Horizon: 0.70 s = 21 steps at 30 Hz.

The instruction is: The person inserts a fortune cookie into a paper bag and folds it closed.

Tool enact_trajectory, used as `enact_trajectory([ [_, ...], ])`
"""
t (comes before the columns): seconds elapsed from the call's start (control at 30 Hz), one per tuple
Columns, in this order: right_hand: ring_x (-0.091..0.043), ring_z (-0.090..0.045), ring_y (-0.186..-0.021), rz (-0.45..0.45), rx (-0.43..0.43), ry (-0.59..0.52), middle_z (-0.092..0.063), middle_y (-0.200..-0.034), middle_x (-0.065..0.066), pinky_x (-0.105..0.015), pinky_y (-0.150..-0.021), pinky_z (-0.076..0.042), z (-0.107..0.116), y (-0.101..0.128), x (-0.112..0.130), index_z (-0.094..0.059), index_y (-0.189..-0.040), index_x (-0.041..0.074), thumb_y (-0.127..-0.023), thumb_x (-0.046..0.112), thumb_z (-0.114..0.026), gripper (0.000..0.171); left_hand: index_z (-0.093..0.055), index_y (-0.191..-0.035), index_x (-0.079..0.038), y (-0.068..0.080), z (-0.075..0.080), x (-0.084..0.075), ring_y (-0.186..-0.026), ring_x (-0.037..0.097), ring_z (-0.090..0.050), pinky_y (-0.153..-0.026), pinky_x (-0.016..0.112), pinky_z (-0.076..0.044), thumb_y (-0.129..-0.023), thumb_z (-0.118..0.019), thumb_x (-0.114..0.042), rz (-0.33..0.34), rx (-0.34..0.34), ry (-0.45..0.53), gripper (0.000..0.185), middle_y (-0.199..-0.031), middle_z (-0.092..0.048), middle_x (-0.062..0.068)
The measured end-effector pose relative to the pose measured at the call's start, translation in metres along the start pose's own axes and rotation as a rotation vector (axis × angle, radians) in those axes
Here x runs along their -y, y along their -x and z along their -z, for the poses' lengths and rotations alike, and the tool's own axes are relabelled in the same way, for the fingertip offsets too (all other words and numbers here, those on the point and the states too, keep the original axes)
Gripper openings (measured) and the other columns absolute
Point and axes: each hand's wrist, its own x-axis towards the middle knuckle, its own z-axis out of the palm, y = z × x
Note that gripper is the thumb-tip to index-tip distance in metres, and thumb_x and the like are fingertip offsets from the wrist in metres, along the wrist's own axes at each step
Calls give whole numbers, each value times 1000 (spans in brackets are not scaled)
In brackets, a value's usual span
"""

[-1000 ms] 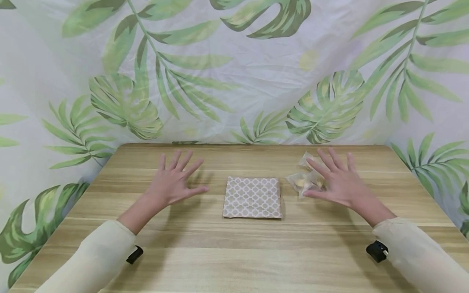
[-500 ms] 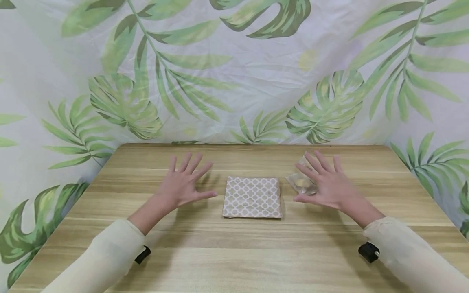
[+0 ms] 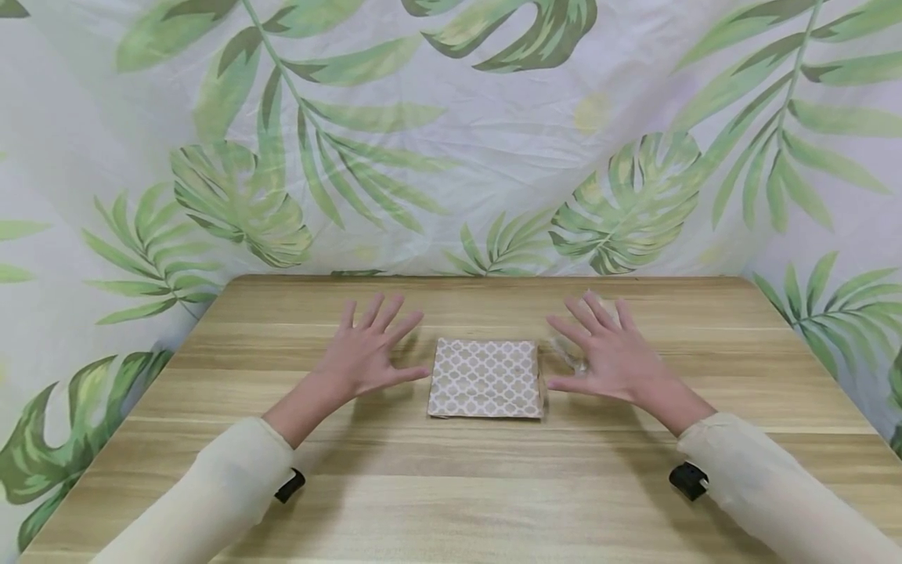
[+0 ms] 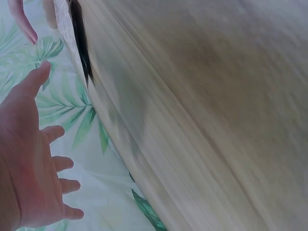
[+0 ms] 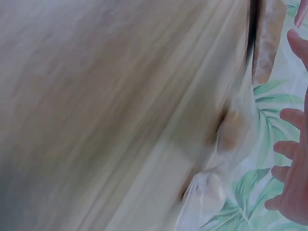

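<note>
A flat beige pouch with a white lattice pattern lies on the middle of the wooden table. My left hand is spread open, palm down, just left of the pouch and holds nothing. My right hand is spread open just right of it, over clear snack packets that are mostly hidden beneath it. In the right wrist view the packets show yellowish pieces inside, with the pouch beyond and my fingers straight. The left wrist view shows my open left hand beside the table.
A leaf-printed cloth hangs behind the table and at both sides. Bare wood runs along the table's front and far back. Both arms wear pale sleeves with a black wrist camera under each.
Both hands have slid inward toward the pouch. The right hand has moved left over the snack packets, which it now mostly covers.
</note>
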Motion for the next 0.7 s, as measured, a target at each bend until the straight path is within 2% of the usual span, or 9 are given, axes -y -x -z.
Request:
enact_trajectory([
  [0.17, -43, -26, -153, 54, -26, 11, -37, -164, -18, -71, -119, -19, -1, -5, 7, -50, -154, 14, -83, 71, -68, 93, -40, -160, -17, -4, -1, -8, -155, 45, -19, -120, 71, -12, -90, -60, -71, -33, 37, 39, 91, -169, -25, 17],
  [0.37, -43, -40, -146, 133, -78, 11, -49, -155, -20, -65, -114, -36, -1, -13, 15, -59, -146, 7, -85, 66, -69, 85, -45, -156, -7, -7, 2, -21, -153, 44, -26, -120, 67, -21, -94, -61, -64, -147, 67, 68, 85, -166, -34, 17],
  [0.47, -43, -44, -143, 159, -87, 10, -54, -150, -22, -63, -112, -40, -2, -17, 18, -63, -140, 7, -86, 64, -69, 79, -49, -153, -4, -10, 4, -29, -150, 44, -32, -118, 66, -28, -97, -63, -58, -201, 89, 80, 79, -163, -39, 18],
  [0.7, -42, -51, -137, 201, -68, -41, -64, -136, -21, -60, -111, -42, -3, -23, 27, -72, -127, 3, -86, 54, -76, 66, -52, -149, 0, -19, 1, -38, -148, 41, -39, -119, 60, -32, -97, -70, -45, -277, 160, 161, 71, -157, -47, 20],
])
